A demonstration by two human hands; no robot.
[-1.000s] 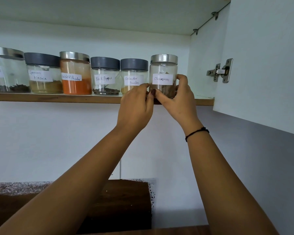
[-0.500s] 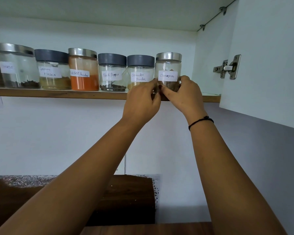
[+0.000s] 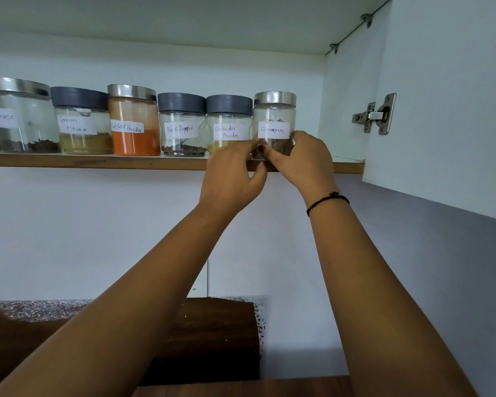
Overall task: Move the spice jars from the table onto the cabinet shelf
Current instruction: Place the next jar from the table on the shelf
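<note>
Shelf [image 3: 98, 162] row, left to right: steel-lidded jar [image 3: 20, 116] with unreadable label, Garam Masala jar [image 3: 82, 121], Red Chilli Powder jar [image 3: 133, 121], Black Pepper jar [image 3: 182, 124], Coriander Powder jar [image 3: 229, 118], then cinnamon jar [image 3: 274, 118] at the right end, upright, base on the board near the front edge, just beside or touching the Coriander Powder jar, cannot tell which. Left hand [image 3: 232, 179]: fingers curled, tips pinched against the cinnamon jar's lower left. Right hand [image 3: 304, 161]: thumb across the front, fingers wrapped round the right side, close grip. Open cabinet door [image 3: 441, 96] further right. Judgement: placement nearly done, release pending. Risks: jar sits close to the lip, so a drag on letting go could tip it off; a leftward shove would knock the neighbour and the row; it looks like glass, so a fall likely breaks it
</note>
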